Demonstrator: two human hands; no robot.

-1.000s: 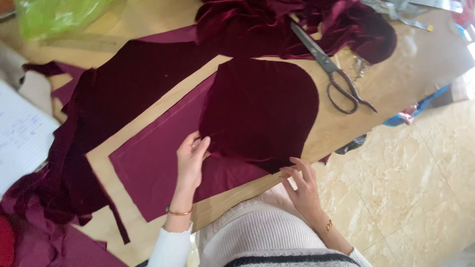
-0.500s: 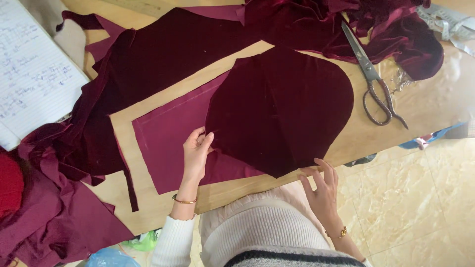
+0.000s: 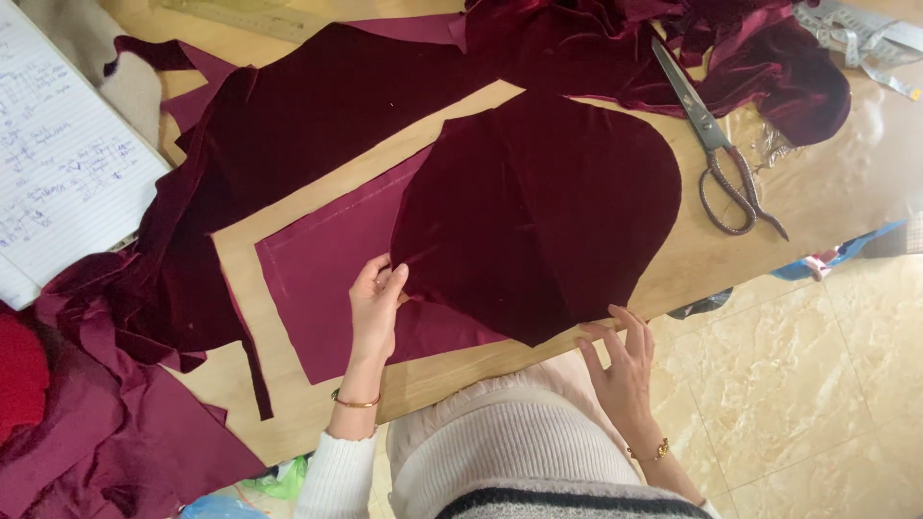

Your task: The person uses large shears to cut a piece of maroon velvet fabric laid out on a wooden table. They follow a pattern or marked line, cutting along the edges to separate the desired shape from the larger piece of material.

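A rounded piece of dark maroon velvet lies on the wooden table, overlapping a flatter, lighter maroon fabric rectangle. My left hand pinches the velvet piece's left edge between thumb and fingers. My right hand hovers at the table's front edge just below the velvet's lower corner, fingers spread and holding nothing.
Large scissors lie at the right of the velvet. Bunched maroon velvet sits at the back. A lined notebook with handwriting is at the left. More maroon cloth drapes off the left. A measuring tape lies far right.
The view has shifted, so everything appears further right in the frame. My left hand stays at the velvet's left edge; my right hand has stayed near the lower corner at the table edge.
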